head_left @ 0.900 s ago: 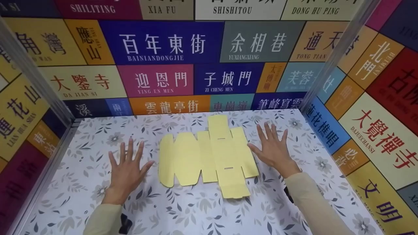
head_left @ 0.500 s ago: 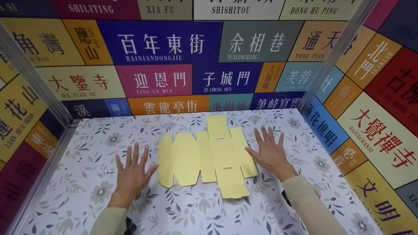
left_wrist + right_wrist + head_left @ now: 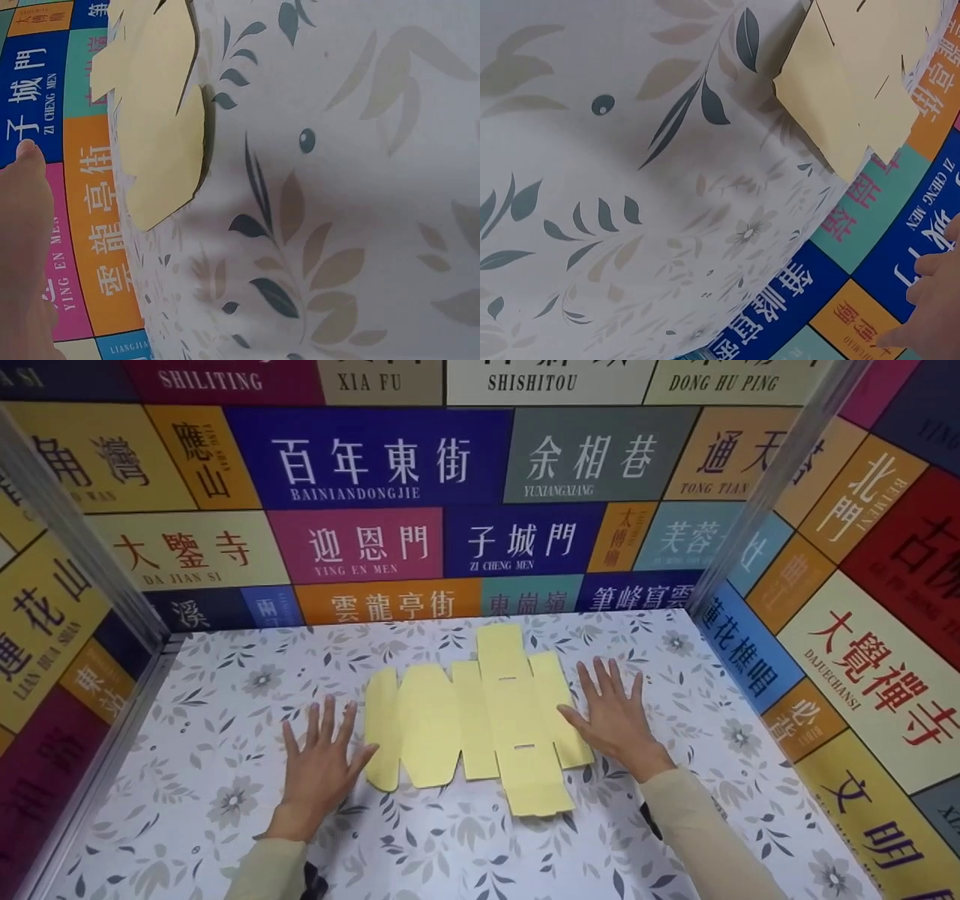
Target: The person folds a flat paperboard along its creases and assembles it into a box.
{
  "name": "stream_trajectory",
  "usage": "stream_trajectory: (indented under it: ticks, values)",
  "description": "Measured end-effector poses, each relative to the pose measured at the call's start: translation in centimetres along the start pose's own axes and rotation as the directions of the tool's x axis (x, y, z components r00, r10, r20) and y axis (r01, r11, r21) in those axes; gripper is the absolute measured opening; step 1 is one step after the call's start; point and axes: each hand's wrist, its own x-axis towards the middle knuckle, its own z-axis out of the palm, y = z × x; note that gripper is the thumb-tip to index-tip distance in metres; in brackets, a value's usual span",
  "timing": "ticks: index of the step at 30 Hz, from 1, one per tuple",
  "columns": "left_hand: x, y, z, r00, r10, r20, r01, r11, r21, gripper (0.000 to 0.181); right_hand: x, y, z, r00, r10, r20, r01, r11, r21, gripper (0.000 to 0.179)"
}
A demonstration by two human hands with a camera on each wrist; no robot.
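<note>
A flat yellow cardboard box blank (image 3: 517, 712) lies unfolded on the flower-patterned table, with slits, creases and side flaps. My left hand (image 3: 319, 769) is spread to its left, thumb tip right at the rounded end flap. On the other side my right hand (image 3: 616, 721) has its fingers fanned out, and its thumb overlaps the blank's right edge in the head view. Neither hand grips anything. In the left wrist view the blank (image 3: 161, 127) shows its rounded flap, slightly raised over a shadow. Its right-hand panels (image 3: 840, 90) appear in the right wrist view.
The table (image 3: 420, 855) is covered in white cloth or paper with grey leaves and flowers. Walls of colourful sign panels (image 3: 367, 457) enclose it at the back and both sides. Metal corner posts (image 3: 765, 487) stand where the walls meet.
Both hands have moved inward toward the cardboard box blank, the left one rightward and the right one slightly leftward and nearer the body. The blank has stayed in place.
</note>
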Motion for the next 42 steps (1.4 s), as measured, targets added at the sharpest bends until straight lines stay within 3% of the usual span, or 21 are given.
stream_trajectory:
  ticks: [13, 24, 34, 42]
  values:
    - [-0.2, 0.8, 2.0, 1.000, 0.010, 0.007, -0.010, 0.998, -0.057, 0.077, -0.4, -0.4, 1.8, 1.000, -0.017, -0.004, 0.017, 0.998, 0.064, 0.083]
    - [-0.9, 1.1, 3.4, 0.998, 0.046, -0.040, -0.050, 0.994, -0.100, 0.071, -0.9, -0.8, 3.5, 1.000, -0.006, 0.015, 0.005, 0.998, 0.062, 0.083]
    - [-0.8, 1.3, 4.1, 0.999, 0.006, 0.040, 0.001, 0.983, -0.181, 0.072, -1.2, -0.9, 4.5, 0.998, 0.014, 0.053, -0.016, 0.999, 0.028, 0.083]
    - [-0.6, 1.4, 4.7, 0.995, -0.031, 0.100, 0.057, 0.963, -0.265, 0.077, -1.3, -0.8, 4.9, 0.997, 0.016, 0.073, -0.022, 0.996, 0.086, 0.082]
